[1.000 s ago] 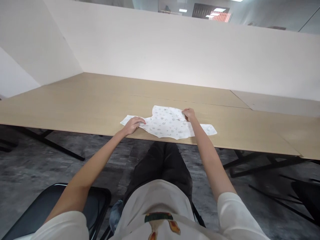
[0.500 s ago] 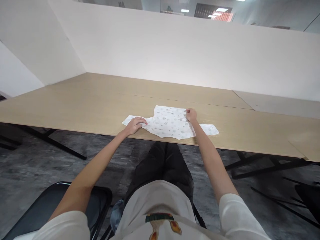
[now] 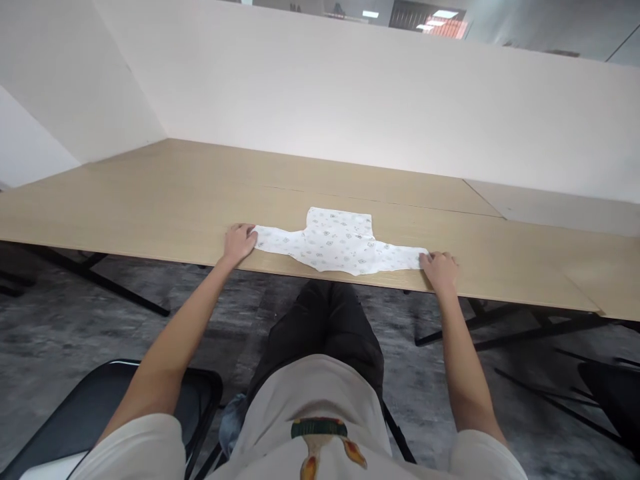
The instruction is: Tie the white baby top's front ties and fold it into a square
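A small white baby shirt (image 3: pixel 340 243) with a scattered grey print lies flat across the table's front part, its sleeves stretched out to both sides. Its straight hem points away from me, and the neckline lies near the table edge. At the tip of the left sleeve, my left hand (image 3: pixel 240 243) rests on the table with thumb and fingers closed on the cuff. My right hand (image 3: pixel 441 270) grips the other cuff between thumb and fingers. Both fingertips are partly hidden by the hands.
The wooden table (image 3: pixel 165 200) runs up to a white partition (image 3: pixel 320 93) at the back. A black chair (image 3: pixel 90 413) stands at my lower left, another dark chair (image 3: pixel 610 393) at the far right. Seams cross the tabletop.
My left hand has slid outward to the left cuff. My right hand has left the shirt's side and moved right to the other cuff. The right sleeve now lies uncovered and straighter.
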Tool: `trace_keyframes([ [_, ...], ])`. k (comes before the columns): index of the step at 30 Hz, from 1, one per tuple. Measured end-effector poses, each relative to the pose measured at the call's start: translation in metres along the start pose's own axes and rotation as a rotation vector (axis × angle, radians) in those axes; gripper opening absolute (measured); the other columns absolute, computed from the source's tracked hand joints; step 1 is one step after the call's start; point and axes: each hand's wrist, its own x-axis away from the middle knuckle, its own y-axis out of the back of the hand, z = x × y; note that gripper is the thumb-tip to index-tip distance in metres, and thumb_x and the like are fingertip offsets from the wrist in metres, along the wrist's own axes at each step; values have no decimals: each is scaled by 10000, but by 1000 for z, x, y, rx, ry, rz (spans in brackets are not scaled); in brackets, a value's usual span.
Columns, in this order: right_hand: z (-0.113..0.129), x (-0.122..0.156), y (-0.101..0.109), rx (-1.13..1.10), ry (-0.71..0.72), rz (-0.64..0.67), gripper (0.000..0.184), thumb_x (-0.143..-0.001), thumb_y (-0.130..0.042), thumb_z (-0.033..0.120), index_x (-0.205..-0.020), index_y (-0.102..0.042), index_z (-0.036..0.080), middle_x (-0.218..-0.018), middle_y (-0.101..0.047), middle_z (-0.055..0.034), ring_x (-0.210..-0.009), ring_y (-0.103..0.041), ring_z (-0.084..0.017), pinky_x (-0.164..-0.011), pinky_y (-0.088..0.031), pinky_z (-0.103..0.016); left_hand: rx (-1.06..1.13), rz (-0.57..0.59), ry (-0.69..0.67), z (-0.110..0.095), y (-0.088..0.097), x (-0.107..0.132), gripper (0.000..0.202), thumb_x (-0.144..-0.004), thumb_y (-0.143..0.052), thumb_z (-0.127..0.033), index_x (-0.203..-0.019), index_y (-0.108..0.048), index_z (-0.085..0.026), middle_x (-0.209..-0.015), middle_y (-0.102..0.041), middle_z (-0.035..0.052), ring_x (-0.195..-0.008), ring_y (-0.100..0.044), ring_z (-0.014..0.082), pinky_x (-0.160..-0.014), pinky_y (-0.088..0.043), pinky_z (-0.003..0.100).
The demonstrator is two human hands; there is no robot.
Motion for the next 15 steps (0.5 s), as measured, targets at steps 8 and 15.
trace_keyframes([
  [8,23,-7,12,-197,-29,-5,388,-894,-402,254,-1150,-611,49,-1076,-650,-235,-999,-613,-317,-840,-440,-383,69,72,16,-2,1,-1,416,-777,-509,-361,-1087,-644,-119,-1181,-643,164,-1137,-552,313,-1013,-408,434],
  [15,109,6,44,-432,165,-114,304,-941,-391,274,-1137,-563,119,-974,-665,-173,-875,-617,-261,-741,-410,-318,295,61,50,-8,7,2,390,-735,-572,-366,-1056,-635,-152,-1118,-681,107,-1032,-608,265,-940,-459,362],
])
